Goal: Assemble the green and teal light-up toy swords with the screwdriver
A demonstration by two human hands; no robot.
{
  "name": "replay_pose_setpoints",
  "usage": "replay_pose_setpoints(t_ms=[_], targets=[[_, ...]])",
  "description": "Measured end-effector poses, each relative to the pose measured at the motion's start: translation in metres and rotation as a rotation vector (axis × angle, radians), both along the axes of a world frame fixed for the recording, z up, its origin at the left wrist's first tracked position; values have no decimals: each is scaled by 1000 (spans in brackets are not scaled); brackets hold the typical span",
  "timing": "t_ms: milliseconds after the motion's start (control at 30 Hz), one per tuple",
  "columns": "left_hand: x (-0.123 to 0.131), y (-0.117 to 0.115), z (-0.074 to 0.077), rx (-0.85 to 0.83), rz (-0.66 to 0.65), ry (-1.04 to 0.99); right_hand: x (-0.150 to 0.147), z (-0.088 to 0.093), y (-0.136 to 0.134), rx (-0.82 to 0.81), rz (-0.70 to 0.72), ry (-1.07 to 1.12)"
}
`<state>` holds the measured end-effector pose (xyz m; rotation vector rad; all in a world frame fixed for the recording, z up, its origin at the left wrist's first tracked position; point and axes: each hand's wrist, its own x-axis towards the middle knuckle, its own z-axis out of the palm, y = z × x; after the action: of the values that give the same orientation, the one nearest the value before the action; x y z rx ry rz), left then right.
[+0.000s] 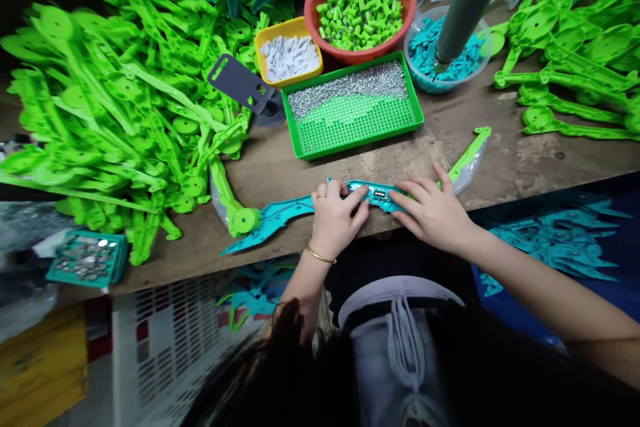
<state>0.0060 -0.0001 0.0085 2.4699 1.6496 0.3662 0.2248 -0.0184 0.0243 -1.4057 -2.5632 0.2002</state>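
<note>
A long blue plastic toy bow shell lies along the table's front edge, with a green limb at its left end and another green limb at its right. Metal parts show in its open middle. My left hand is closed on the shell left of these parts, thumb and fingertips bent down to it. With its fingers partly spread, my right hand grips the shell's right portion beside the metal parts. The undersides of both hands are hidden.
Behind stands a green tray of screws, with a red bowl, a yellow tub and a clear bowl of small pieces. A grey tool hangs at right. Green parts pile up left, others right.
</note>
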Motion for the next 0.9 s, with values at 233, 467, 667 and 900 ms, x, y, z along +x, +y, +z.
replay_pose_setpoints(t_ms=[233,467,667,900], targets=[[-7,-1,5,-67,-9,-181,-7,7,16,-76,7,35],[-26,-18,4,54,22,-343,-19,5,23,-62,104,146],[-31,-29,-2,140,109,-339,-35,3,28,-42,153,133],[-20,-25,-6,184,139,-239,-51,2,38,15,241,40]])
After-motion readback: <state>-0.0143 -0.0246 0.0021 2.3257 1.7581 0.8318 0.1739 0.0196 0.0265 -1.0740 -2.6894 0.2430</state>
